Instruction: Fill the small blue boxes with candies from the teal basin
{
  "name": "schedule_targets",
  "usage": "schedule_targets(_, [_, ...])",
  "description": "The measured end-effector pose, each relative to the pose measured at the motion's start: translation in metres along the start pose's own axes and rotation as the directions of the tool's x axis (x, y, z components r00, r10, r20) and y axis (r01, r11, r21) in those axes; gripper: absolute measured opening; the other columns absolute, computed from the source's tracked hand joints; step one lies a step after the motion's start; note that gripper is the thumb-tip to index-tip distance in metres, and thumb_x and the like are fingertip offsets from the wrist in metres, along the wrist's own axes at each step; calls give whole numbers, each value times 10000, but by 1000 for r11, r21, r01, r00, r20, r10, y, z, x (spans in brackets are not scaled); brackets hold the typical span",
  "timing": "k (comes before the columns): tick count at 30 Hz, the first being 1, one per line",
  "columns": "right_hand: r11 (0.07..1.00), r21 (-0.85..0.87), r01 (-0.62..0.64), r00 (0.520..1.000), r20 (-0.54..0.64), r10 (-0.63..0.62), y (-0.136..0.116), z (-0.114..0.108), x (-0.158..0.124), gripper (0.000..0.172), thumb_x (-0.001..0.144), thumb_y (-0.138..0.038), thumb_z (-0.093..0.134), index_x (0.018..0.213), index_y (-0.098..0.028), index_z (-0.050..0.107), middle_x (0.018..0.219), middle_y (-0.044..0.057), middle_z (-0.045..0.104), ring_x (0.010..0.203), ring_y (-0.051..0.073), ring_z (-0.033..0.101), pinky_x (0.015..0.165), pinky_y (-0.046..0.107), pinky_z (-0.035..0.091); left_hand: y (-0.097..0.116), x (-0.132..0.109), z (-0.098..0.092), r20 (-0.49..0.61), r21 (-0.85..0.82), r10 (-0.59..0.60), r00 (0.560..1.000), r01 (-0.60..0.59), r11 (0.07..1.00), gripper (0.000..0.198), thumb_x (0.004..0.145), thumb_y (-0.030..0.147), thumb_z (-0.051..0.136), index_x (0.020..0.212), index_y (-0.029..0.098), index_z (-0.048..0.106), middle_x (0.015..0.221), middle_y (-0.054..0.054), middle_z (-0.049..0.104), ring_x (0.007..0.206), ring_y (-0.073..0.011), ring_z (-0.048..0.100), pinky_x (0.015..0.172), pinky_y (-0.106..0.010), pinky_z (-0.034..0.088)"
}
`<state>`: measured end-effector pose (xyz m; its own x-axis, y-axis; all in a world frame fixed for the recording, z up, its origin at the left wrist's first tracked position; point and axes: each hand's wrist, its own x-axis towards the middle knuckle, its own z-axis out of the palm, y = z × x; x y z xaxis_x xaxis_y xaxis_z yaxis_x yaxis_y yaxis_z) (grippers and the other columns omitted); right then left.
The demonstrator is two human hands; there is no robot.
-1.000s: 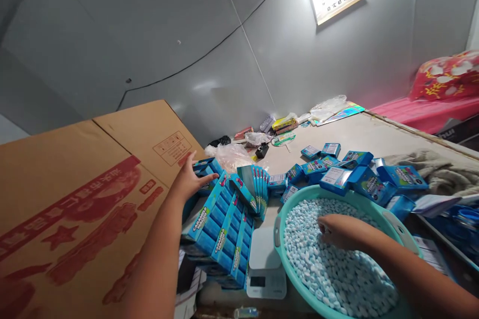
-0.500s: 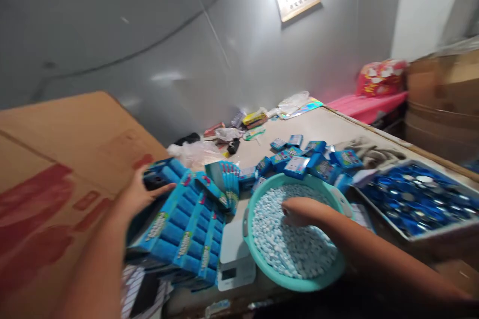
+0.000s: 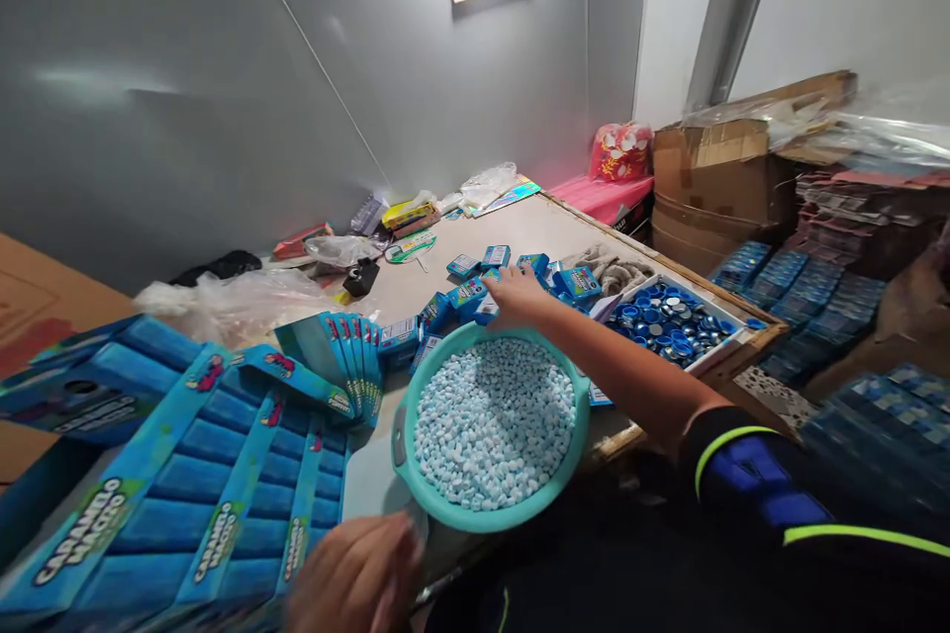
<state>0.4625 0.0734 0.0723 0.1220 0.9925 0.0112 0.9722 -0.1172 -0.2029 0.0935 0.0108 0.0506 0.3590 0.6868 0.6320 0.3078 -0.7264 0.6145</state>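
Note:
My right hand (image 3: 514,299) reaches past the far rim of a teal basin (image 3: 397,460). Its fingers curl down onto a small blue box (image 3: 486,310) in a loose pile. Small pale blue and white pellets (image 3: 490,425) fill much of the basin. My left hand (image 3: 360,574), slightly blurred, hovers low in front, fingers curled together; whatever may be in them is hidden. Beside it on the left stand larger blue display boxes (image 3: 81,534) with "Caramelo Macizo" lettering, packed in rows. A pale scale (image 3: 371,480) lies partly behind the left hand.
A fan of blue cartons (image 3: 356,361) stands left of the basin. To the right, a white tray (image 3: 712,351) holds blue and silver caps. Clear plastic bags (image 3: 230,302) lie near the wall. Cardboard boxes (image 3: 712,178) and stacked blue packs (image 3: 794,287) stand farther right.
My right hand has left the pellets in the basin and moved to the small boxes behind it. The left hand has come from the display boxes to the front. The view has swung right.

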Motion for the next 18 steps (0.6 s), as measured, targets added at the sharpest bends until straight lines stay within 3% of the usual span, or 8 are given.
schedule_targets(3, [1000,-30,9,991,135,-5,15,0,18,888,862,-494,785,1541,-39,437,1375,239,620,1304,413,558,1179,629,277,-5,-32,52,-187,91,-19,982,36,995,326,665,321,846,937,496,809,717,3,744,588,-288,695,611,-499,633])
schedule_targets(5, [998,-32,62,991,120,-58,11,3,16,872,830,-468,809,1529,-70,473,1380,227,617,1302,401,559,1190,627,275,-10,-36,74,-224,25,-201,954,212,977,217,730,394,832,946,395,810,736,-17,734,637,-262,701,707,-476,647])
schedule_targets(7, [986,-15,166,986,21,-165,-3,5,3,959,758,-444,868,1562,-127,453,1480,244,537,1365,425,497,1211,642,260,-16,-23,83,-205,-124,-398,894,380,917,331,777,483,813,1066,326,774,814,-34,739,739,-246,720,763,-431,643])
schedule_targets(10, [894,47,445,886,-166,-432,-34,9,-34,1032,745,-386,867,1625,-196,363,1621,210,397,1487,403,364,1266,591,220,-27,12,85,-36,-438,-612,790,538,720,672,799,679,745,1325,274,637,1161,-103,747,1029,-269,744,834,-390,645])
schedule_targets(13, [698,140,702,710,-211,-671,-57,19,-69,1028,793,-299,804,1666,-220,267,1681,141,342,1563,315,276,1302,468,218,-38,43,91,248,-542,-620,745,637,549,772,676,718,824,1248,224,674,1272,-152,720,1148,-346,724,877,-428,656])
schedule_targets(14, [674,169,719,694,-223,-684,-60,24,-77,1032,801,-264,789,1676,-212,244,1697,139,316,1583,302,245,1308,452,215,-41,50,96,305,-534,-609,732,661,527,730,642,663,872,1194,218,696,1234,-143,736,1141,-354,727,896,-436,657])
schedule_targets(15, [696,198,690,723,-233,-650,-60,31,-82,1048,804,-247,791,1684,-196,224,1710,152,286,1597,306,215,1312,457,211,-43,54,102,312,-531,-614,726,668,521,681,632,596,900,1165,221,704,1195,-123,751,1125,-347,733,916,-437,655])
schedule_targets(18, [876,315,365,931,-139,-338,-52,54,-78,1128,816,-404,853,1696,-138,199,1710,242,235,1597,392,202,1297,559,222,-48,60,116,96,-549,-681,726,609,572,618,702,468,864,1244,232,679,1190,-85,758,1138,-302,735,985,-429,634])
